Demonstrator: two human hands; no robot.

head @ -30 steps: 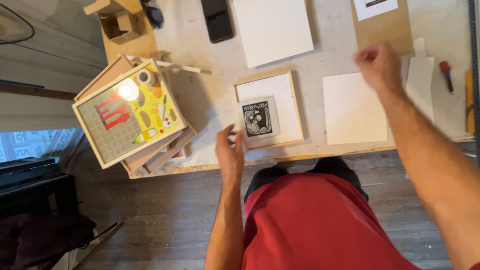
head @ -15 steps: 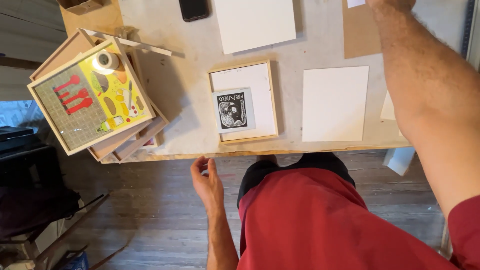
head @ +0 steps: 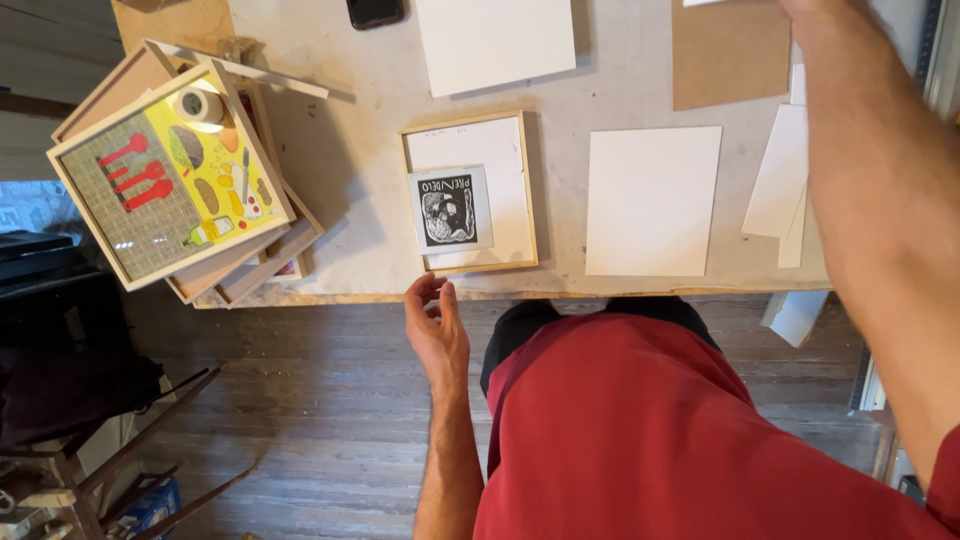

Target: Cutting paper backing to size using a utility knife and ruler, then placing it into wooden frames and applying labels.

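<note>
The wooden frame (head: 470, 192) lies flat near the front edge of the table (head: 340, 150), with a small black-and-white print (head: 451, 209) resting loose on its white backing, overlapping the frame's left rail.

The left hand (head: 437, 332) hangs just in front of the frame, below the table edge and off the tabletop. Its fingers are loosely curled with the thumb near the fingertips, and it holds nothing. It touches neither the frame nor the print.

The right arm (head: 880, 200) stretches well to the right of the frame toward the far side of the table. The right hand itself is cut off by the top of the picture, so whether it is spread or closed on something cannot be told.

Right of the frame lies a white sheet (head: 652, 200), and beyond it more white paper scraps (head: 785, 175). Behind the frame sit a larger white board (head: 495, 42), a brown card (head: 728, 55) and a dark phone (head: 374, 12).

Well to the left of the frame, a stack of frames (head: 170, 170) juts over the table corner, topped by a colourful picture and a roll of tape (head: 198, 104).

Risks, as a judgement: the unfixed print could slide if the frame is nudged, the reaching arm could sweep the loose papers, and the overhanging stack could tip off if bumped.
</note>
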